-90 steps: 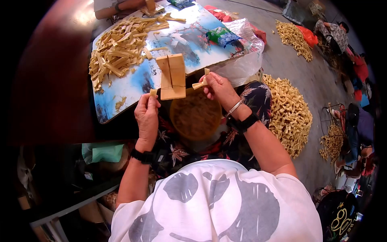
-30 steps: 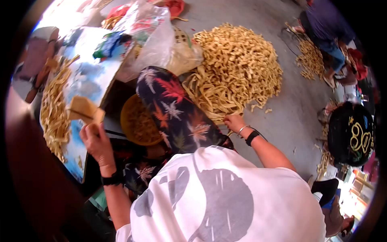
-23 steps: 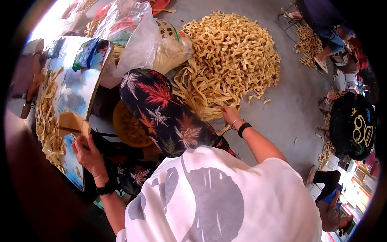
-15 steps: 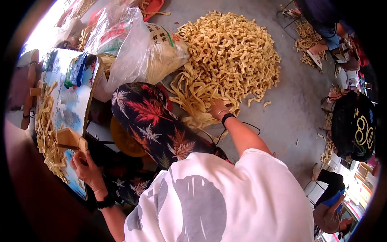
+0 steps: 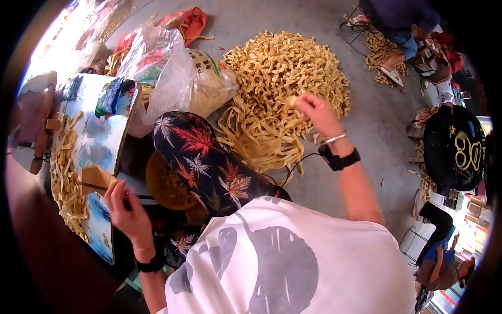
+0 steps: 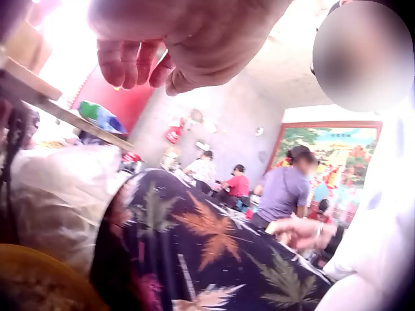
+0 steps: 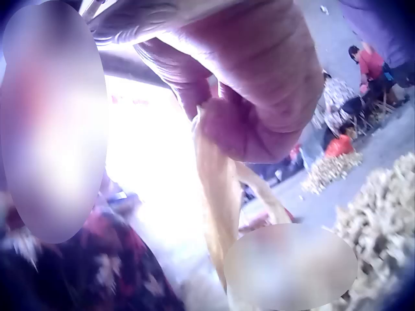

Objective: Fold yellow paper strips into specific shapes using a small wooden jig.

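Observation:
In the head view my right hand [image 5: 321, 116] is raised over the pile of pale yellow knotted pieces [image 5: 285, 63], pinching the end of a strip [image 5: 292, 102]. Long loose strips [image 5: 261, 141] lie at the pile's near edge. From the right wrist view, the pinched strip [image 7: 217, 184] hangs down from thumb and finger of the hand [image 7: 259, 78]. My left hand [image 5: 129, 213] is beside the slotted wooden stand [image 5: 94, 179] at the table's edge; in the left wrist view the hand [image 6: 188, 39] has loosely bent fingers, with no held piece visible.
Flat strips [image 5: 68, 183] cover the left part of the painted table [image 5: 97, 152]. A yellow basin [image 5: 166, 183] with pieces is below it. A plastic-wrapped sack [image 5: 209, 78] stands beyond my knee. A black bag [image 5: 454, 149] and other people are at the right.
Both hands were by the stand with small pieces. The right hand then reached into the loose strips and has now risen with one. The left stays by the stand, its piece no longer visible.

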A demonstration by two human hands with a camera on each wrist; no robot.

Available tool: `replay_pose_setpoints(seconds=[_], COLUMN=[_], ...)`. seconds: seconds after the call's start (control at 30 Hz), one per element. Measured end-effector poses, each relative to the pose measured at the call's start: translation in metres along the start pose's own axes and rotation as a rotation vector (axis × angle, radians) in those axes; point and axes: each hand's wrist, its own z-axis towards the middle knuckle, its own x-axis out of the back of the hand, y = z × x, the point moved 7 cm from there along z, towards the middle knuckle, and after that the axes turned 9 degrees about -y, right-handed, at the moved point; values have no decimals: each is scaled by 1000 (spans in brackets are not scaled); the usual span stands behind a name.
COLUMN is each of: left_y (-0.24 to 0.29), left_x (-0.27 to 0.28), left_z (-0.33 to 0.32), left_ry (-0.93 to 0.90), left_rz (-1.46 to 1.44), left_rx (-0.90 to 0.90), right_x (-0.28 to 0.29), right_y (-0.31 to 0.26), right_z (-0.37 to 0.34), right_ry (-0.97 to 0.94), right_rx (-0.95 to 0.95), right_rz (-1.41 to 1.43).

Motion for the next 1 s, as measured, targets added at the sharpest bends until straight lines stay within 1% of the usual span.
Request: replay_pose_setpoints(seconds=[0.03, 0.1, 0.17, 0.23, 0.3, 0.37, 0.4, 0.43, 0.5, 0.53, 0.63, 0.67, 0.7, 0.73, 0.77, 0.8, 0.87, 0.97, 1.0], left_y=[18, 57, 91, 125, 159, 177, 193, 206, 213, 215, 192, 190, 189, 192, 196, 202, 217, 235, 238], left_x=[-7, -27, -50, -68, -78, -106, -115, -124, -144, -149, -159, -152, -142, -128, -112, -98, -73, -46, -34], left_z=[8, 25, 41, 56, 67, 65, 58, 49, 27, 15, 15, 29, 40, 50, 59, 67, 77, 84, 88], left_ry=[-36, -179, -364, -466, -579, -760, -822, -888, -983, -1031, -1102, -997, -855, -799, -743, -696, -614, -598, -569], left_rz=[-68, -270, -512, -693, -864, -1085, -1183, -1279, -1139, -1068, -1212, -1202, -1189, -1183, -1173, -1109, -980, -1170, -1160], left_rx=[-50, -110, -86, -176, -182, -161, -234, -304, -422, -473, -5, -103, -176, -193, -208, -280, -426, -494, -509], right_x=[-1, -7, -19, -34, -46, -52, -54, -51, -42, -36, -26, -22, -24, -30, -47, -67, -108, -150, -145], right_y=[-49, -131, -190, -236, -272, -297, -305, -313, -323, -323, -302, -279, -246, -210, -175, -142, -106, 8, 33], right_z=[-7, -25, -39, -53, -64, -71, -75, -78, -80, -79, -78, -75, -67, -56, -50, -49, -57, -38, -31], right_ry=[-14, -64, -142, -210, -264, -316, -341, -303, -230, -318, -92, -25, -12, -4, -118, -231, -340, -354, -262], right_rx=[101, 274, 378, 472, 553, 628, 660, 740, 886, 909, 868, 725, 677, 629, 524, 419, 423, -15, 42], right_rz=[150, 192, 253, 309, 363, 338, 327, 321, 319, 296, 239, 133, 54, -23, 23, 68, -133, 10, -129])
